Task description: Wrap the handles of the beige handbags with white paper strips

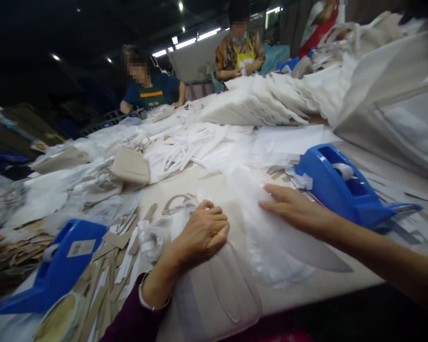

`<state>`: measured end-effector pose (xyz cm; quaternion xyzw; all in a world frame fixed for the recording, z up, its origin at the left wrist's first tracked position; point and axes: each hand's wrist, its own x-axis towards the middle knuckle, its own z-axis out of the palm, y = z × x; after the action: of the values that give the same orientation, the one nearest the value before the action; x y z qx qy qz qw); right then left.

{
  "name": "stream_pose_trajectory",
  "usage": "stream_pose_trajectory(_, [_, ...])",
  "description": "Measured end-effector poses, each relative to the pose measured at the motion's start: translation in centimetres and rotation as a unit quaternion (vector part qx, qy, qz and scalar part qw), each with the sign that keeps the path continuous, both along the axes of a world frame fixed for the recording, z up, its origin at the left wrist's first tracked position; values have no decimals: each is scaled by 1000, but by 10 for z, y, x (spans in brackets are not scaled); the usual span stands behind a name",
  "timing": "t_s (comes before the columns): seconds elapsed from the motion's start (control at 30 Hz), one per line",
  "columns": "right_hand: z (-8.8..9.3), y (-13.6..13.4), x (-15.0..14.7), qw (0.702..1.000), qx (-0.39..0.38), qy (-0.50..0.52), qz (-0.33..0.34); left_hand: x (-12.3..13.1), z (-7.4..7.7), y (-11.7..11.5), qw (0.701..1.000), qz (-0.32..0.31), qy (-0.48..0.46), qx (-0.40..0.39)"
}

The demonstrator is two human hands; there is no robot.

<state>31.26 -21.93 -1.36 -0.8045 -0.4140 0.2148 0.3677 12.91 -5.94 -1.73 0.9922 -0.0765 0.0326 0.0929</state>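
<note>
Now we are working over a beige bag point(214, 294) and clear plastic wrapping point(271, 251)

From the head view, we are holding our left hand point(203, 232) on the bag, its fingers curling closed; whether they are gripping anything, we cannot tell. Our right hand point(292, 206) is reaching onto the wrapping, fingers extending and loosely parted. The bag is lying near the table point(285, 301) edge, between one blue tape dispenser point(62, 270) and a second dispenser point(337, 194).
</note>
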Motion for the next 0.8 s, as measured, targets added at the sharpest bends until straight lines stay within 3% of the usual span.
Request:
stream_pose_trajectory(0.1, [-20,9,-32,994,-37,101,34,1,2,-1,1000,5,3,-9])
stream_pose_trajectory(0.23, [-41,17,-50,969,-9,232,79,0,2,0,1000,7,5,-9])
stream_pose_trajectory(0.47, [-51,15,-62,921,-12,371,121,0,1,3,1000,14,-3,-8])
stream_pose_trajectory(0.53, [-53,20,-66,920,4,375,115,-1,2,3,1000,17,-2,-9])
stream_pose_trajectory(0.67, [-64,33,-75,951,52,289,101,-7,2,0,999,35,-4,-16])
stream_pose_trajectory(0.8, [-87,50,-74,965,98,192,150,-11,-9,3,999,29,-24,3])
